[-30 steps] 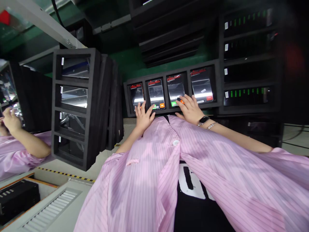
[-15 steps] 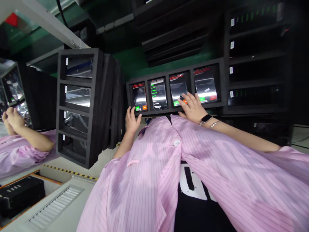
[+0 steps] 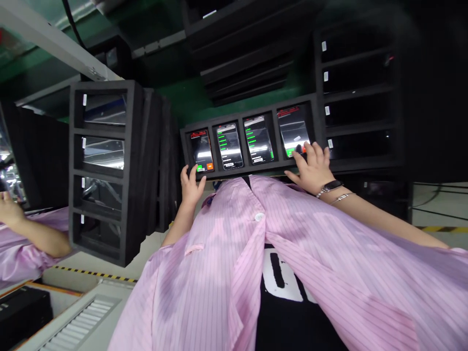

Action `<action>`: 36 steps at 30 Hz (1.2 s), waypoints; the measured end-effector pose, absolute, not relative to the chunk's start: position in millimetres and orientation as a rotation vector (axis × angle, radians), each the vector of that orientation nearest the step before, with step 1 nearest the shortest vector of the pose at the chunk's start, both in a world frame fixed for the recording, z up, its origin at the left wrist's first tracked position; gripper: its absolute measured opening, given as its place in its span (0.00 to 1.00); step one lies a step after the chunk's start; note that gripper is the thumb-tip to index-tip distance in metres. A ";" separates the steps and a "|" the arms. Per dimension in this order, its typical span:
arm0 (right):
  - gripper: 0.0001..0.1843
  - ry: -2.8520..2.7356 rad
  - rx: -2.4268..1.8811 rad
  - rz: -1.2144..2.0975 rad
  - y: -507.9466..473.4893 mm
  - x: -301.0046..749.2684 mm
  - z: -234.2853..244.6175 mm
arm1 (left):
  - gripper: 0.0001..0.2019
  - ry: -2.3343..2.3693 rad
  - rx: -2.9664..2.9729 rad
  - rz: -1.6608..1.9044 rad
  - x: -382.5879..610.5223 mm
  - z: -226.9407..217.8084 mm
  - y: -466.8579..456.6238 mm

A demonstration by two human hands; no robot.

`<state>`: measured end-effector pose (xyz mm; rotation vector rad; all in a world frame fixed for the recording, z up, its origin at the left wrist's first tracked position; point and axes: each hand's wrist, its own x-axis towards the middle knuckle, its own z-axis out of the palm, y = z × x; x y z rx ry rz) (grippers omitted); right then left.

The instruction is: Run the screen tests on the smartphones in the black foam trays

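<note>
Right hand (image 3: 312, 168), one slot over, on rightmost smartphone (image 3: 293, 130)

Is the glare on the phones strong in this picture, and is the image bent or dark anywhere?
Head view: white glare streaks cross the phone screens; wide-angle distortion bends and tilts the left foam rack; the right foam rack sinks into deep shadow.

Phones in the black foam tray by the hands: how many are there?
4: the leftmost phone by the left hand, the second phone, the third phone, and the fourth phone at the right hand, all in the black foam tray.
</note>
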<state>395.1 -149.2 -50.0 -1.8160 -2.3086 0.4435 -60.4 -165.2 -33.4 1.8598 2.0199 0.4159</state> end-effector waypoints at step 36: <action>0.32 -2.252 -1.722 0.549 -126.7 404.3 -32.1 | 0.32 2.067 1.844 0.298 -53.1 -27.7 -153.0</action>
